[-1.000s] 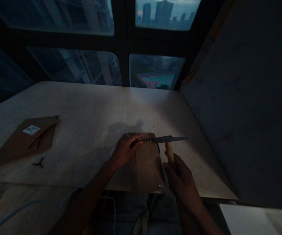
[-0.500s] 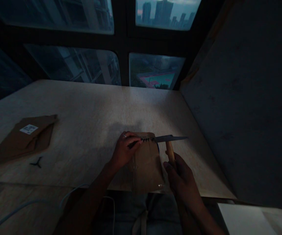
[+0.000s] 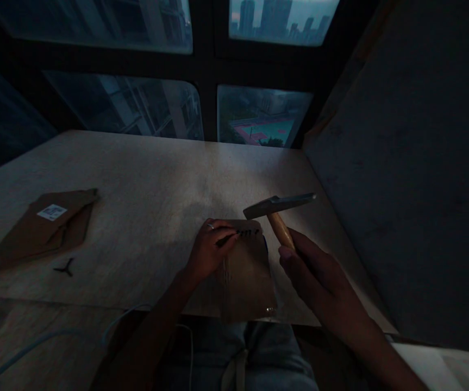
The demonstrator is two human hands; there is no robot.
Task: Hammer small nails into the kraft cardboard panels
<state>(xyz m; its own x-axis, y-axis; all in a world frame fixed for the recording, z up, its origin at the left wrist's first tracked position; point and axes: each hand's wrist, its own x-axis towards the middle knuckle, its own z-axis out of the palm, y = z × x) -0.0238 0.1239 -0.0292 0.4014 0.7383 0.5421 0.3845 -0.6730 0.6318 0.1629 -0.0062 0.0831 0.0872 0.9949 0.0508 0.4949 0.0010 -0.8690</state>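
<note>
My left hand (image 3: 207,251) pinches a thin dark punch tool (image 3: 229,237) and presses its toothed tip onto the far edge of a brown leather piece (image 3: 248,282). That piece lies at the near edge of the wooden table (image 3: 169,184). My right hand (image 3: 311,269) is wrapped round the wooden handle of a hammer (image 3: 279,209). The hammer's metal head hangs a little above and to the right of the punch tip.
A second brown folded piece (image 3: 44,228) with a white label lies at the left of the table, and a small black three-armed part (image 3: 63,267) sits in front of it. A large upright board (image 3: 413,163) walls off the right side. Windows stand behind the table.
My right hand has lifted the hammer; its head was level with the punch tip and now hangs above it. My left hand and the punch stay in place.
</note>
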